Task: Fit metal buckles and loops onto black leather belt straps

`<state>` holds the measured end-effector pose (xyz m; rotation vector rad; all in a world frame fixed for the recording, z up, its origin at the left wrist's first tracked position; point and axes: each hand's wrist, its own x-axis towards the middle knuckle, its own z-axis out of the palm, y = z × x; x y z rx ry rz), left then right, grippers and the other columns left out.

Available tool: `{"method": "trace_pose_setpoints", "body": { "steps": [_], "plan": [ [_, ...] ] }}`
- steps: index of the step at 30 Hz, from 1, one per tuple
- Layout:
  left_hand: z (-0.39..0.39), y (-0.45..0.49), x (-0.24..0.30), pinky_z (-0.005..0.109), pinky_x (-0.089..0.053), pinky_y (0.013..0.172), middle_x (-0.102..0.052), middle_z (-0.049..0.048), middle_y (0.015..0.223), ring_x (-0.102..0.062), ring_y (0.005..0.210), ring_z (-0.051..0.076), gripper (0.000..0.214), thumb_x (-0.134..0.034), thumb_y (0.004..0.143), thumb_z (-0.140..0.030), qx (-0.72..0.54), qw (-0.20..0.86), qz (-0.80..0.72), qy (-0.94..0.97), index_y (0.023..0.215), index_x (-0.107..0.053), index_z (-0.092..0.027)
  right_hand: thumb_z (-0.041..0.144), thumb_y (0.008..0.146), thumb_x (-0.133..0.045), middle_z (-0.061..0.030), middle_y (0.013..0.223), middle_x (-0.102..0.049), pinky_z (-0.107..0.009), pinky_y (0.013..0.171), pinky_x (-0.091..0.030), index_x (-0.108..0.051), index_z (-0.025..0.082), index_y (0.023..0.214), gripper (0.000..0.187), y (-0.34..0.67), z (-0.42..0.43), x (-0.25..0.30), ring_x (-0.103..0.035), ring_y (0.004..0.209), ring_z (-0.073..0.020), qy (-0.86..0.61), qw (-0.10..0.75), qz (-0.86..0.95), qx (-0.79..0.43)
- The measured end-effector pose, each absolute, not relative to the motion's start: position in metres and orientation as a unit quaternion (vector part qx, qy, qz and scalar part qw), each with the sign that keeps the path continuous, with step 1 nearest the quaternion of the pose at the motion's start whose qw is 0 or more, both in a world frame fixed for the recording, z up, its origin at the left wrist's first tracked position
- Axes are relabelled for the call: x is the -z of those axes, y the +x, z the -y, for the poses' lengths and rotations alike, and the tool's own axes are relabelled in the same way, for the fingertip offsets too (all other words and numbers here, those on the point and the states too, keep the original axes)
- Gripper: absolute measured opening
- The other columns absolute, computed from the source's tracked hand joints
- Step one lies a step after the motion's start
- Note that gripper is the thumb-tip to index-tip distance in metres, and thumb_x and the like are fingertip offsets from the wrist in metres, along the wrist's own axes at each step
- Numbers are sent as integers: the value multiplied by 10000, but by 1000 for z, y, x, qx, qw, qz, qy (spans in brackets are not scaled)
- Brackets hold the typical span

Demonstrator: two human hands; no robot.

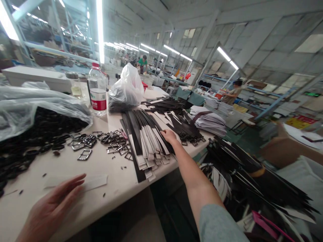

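Observation:
My left hand (pixel 51 210) lies flat and open on the white table (pixel 101 198) near its front edge, fingertips on a pale strip (pixel 88 181). My right hand (pixel 168 136) reaches out to a fanned stack of black and white belt strips (pixel 146 141) and rests on its right side, fingers curled down onto the strips. Several metal buckles (pixel 101 141) lie scattered between the two hands.
A heap of black rings (pixel 37 131) spills from a clear plastic bag at the left. A water bottle (pixel 98 90) and a tied plastic bag (pixel 126 89) stand behind. More strips (pixel 252 181) pile up right of the table. Other people work far back.

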<state>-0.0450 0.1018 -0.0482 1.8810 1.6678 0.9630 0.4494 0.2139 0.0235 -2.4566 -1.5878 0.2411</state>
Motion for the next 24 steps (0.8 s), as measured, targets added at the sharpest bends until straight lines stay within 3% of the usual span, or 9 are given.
{"method": "trace_pose_setpoints", "body": {
  "steps": [3, 6, 9, 12, 14, 20, 24],
  "plan": [
    [-99, -43, 43, 452, -597, 915, -789, -128, 992, -748, 980, 297, 285, -600, 727, -637, -342, 305, -603, 653, 936, -755, -521, 443, 1041, -563, -100, 1133, -712, -461, 1008, -488, -707, 144, 1060, 332, 452, -220, -19, -655, 1101, -243, -844, 88, 524, -74],
    [-98, -41, 40, 502, -555, 985, -782, -145, 1000, -737, 1002, 311, 260, -623, 701, -648, -345, 324, -606, 639, 908, -749, -553, 447, 1036, -568, -105, 1137, -710, -469, 1021, -476, -711, 143, 1040, 336, 455, -222, -17, -651, 1111, -248, -850, 84, 515, -67],
    [-97, -39, 38, 526, -542, 999, -776, -167, 997, -737, 997, 314, 242, -634, 690, -660, -346, 331, -604, 638, 898, -737, -591, 408, 1006, -624, -108, 1164, -704, -469, 1020, -476, -689, 142, 1135, 302, 456, -223, -16, -644, 1130, -259, -852, 101, 511, -56],
    [-97, -37, 32, 535, -552, 981, -775, -180, 977, -742, 980, 318, 224, -638, 684, -669, -352, 332, -597, 640, 877, -733, -606, 338, 951, -695, -130, 1217, -689, -426, 1018, -476, -628, 138, 1280, 391, 459, -222, -18, -634, 1163, -266, -854, 140, 500, -40],
    [-96, -35, 28, 539, -563, 963, -776, -181, 957, -747, 963, 320, 216, -641, 680, -670, -358, 330, -594, 641, 863, -735, -602, 292, 912, -730, -144, 1215, -693, -393, 1009, -479, -634, 127, 1277, 412, 460, -220, -21, -641, 1159, -265, -853, 168, 492, -35],
    [-93, -30, 16, 543, -587, 925, -794, -126, 914, -759, 899, 331, 274, -646, 655, -681, -378, 329, -589, 635, 830, -767, -508, 216, 817, -743, -121, 1026, -757, -337, 920, -512, -757, 128, 1018, 220, 451, -216, -46, -700, 1012, -267, -810, 271, 517, -58],
    [-94, -32, 17, 475, -601, 915, -808, -14, 924, -758, 888, 315, 427, -654, 679, -706, -396, 342, -569, 634, 882, -794, -357, 262, 805, -692, -79, 951, -763, -303, 828, -539, -765, 141, 1007, 246, 426, -202, -80, -710, 896, -239, -736, 368, 561, -92]
  ]
}}
